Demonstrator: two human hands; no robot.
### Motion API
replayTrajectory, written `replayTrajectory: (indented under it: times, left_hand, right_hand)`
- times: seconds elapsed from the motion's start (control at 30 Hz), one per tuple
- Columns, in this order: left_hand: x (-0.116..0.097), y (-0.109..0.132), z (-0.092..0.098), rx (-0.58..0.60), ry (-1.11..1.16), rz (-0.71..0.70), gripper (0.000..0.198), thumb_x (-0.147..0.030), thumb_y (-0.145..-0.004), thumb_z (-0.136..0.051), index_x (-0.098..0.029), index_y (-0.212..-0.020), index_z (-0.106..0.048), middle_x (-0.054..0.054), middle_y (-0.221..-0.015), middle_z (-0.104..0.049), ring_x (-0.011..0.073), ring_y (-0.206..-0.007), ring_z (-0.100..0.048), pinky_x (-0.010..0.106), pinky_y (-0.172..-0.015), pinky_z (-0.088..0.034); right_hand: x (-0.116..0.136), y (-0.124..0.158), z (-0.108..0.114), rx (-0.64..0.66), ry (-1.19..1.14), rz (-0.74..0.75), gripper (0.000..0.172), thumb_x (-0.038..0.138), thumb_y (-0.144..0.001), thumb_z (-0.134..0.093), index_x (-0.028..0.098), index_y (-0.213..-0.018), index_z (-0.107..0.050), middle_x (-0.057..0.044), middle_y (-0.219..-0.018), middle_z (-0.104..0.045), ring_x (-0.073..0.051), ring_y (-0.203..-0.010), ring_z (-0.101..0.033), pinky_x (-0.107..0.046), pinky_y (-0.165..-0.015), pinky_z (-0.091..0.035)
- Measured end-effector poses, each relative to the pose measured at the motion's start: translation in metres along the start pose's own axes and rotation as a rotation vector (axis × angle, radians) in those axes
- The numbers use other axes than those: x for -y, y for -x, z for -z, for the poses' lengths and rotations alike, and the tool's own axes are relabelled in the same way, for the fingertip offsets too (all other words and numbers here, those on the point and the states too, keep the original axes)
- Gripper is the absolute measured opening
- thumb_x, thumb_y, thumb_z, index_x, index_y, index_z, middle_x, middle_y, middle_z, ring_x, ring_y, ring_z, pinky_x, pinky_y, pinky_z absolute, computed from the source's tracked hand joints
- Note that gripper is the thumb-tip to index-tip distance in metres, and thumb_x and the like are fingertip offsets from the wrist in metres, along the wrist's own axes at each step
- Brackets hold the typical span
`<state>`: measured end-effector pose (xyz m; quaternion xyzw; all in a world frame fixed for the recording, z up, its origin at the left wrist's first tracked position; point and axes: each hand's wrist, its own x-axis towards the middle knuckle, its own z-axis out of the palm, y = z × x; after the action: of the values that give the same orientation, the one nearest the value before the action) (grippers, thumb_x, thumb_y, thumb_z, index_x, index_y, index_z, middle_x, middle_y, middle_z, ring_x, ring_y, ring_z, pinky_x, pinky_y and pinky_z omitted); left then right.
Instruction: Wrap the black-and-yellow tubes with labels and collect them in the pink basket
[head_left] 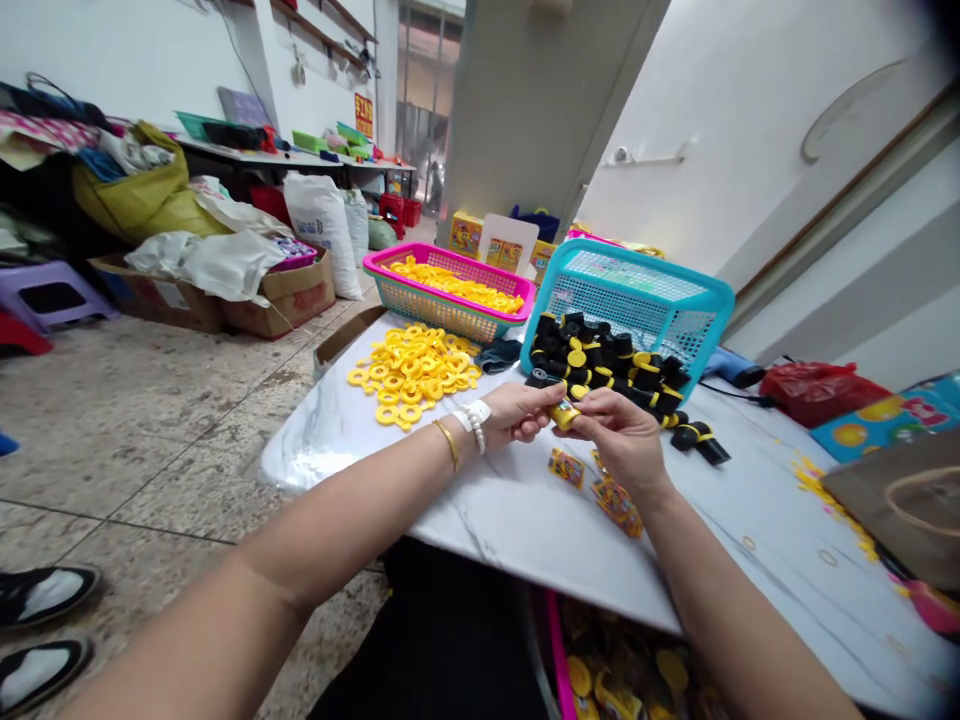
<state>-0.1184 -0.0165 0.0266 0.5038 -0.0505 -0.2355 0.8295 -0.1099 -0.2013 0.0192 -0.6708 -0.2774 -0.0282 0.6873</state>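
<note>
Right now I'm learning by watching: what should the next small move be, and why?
Perhaps turn the yellow piece slightly in place: the left hand and right hand hold it from opposite sides, while the printed wrappers lie on the table nearby, held by neither, so they could probably wait.

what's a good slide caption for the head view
Left hand and right hand hold a yellow piece above a white table, near yellow rings and a blue basket.

Single head-worn view, forward and down over the white table (502, 515), left hand (517, 411) and right hand (621, 438) fairly near.
</note>
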Motion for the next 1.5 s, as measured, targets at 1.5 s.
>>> replayTrajectory:
  times: [1.5]
  left_hand:
    - [0.039, -0.016, -0.012, -0.133, -1.453, -0.463, 0.010, -0.026, -0.080, -0.072, -0.017, -0.083, -0.075, 0.009, -0.099, -0.059, 0.0207, -0.093, -0.057, 0.033, -0.087, -0.047]
  right_hand:
    - [0.046, 0.020, 0.022, 0.214, 0.818, -0.023, 0.018, 0.030, -0.086, -0.066, 0.020, -0.097, -0.077, -0.005, -0.082, -0.075, -0.013, -0.059, -0.064, -0.025, -0.053, -0.051]
